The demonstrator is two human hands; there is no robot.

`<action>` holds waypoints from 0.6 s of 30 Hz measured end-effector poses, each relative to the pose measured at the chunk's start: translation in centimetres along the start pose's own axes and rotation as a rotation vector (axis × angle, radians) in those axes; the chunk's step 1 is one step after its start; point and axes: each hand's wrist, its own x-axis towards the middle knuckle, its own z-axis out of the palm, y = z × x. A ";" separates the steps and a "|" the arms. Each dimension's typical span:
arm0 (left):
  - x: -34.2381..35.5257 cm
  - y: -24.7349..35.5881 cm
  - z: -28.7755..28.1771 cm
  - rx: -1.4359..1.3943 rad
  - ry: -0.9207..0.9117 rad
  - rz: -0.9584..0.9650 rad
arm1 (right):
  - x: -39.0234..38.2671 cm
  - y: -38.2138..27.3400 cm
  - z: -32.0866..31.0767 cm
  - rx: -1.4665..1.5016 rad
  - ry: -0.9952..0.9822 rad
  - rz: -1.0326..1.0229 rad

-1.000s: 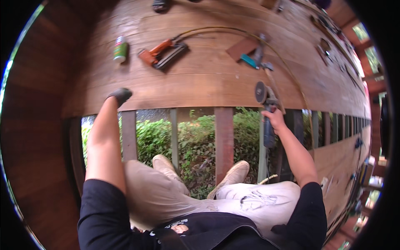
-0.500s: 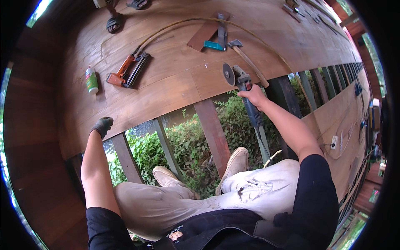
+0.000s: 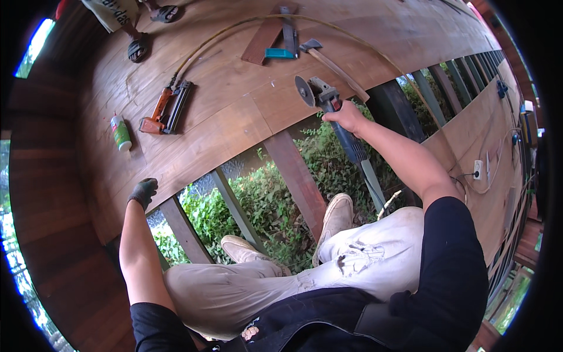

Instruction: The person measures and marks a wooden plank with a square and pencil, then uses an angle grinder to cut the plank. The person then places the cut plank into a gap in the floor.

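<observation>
My right hand (image 3: 346, 117) is wrapped round a blue-and-black angle grinder (image 3: 350, 142), held above the gap at the edge of the plank floor. Its cutting disc (image 3: 304, 91) faces up and left, over the boards. A cord trails from the grinder's lower end past my knee. My left hand (image 3: 143, 192), in a dark glove, is closed at the floor's edge on the left; whatever its curled fingers may hold is hidden. Nearest the grinder lies a hammer-like axe (image 3: 340, 72) with a wooden handle.
On the plank floor (image 3: 217, 111) lie an orange nail gun (image 3: 155, 120) with a yellowish hose (image 3: 211, 42), a green-and-white bottle (image 3: 121, 134), a brown board (image 3: 261, 44) and a teal-handled saw (image 3: 280, 53). Open joists (image 3: 297, 179) cross above plants. A person's sandalled foot (image 3: 137, 49) stands far left.
The view has shifted, moving the floor and tools slightly in the picture. The grinder stays in my right hand, and my left hand stays closed near the floor's edge.
</observation>
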 end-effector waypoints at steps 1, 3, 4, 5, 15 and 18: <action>-0.1 0.1 0.0 0.007 0.008 -0.002 | 0.0 0.0 -0.1 -0.017 0.007 -0.010; -0.3 0.2 0.1 0.010 0.024 -0.006 | -0.1 0.0 -0.1 -0.050 0.027 -0.029; -0.4 0.2 0.1 0.006 0.030 -0.009 | -0.2 -0.1 -0.2 -0.047 0.024 -0.035; -0.4 0.2 0.1 0.000 0.032 -0.015 | -0.2 -0.1 -0.1 -0.045 0.026 -0.039; -0.3 0.0 -0.3 0.005 0.029 -0.032 | -0.1 0.0 0.2 -0.043 0.041 -0.071; -0.2 0.0 -0.4 0.007 0.022 -0.026 | -0.2 0.0 0.3 -0.067 0.055 -0.063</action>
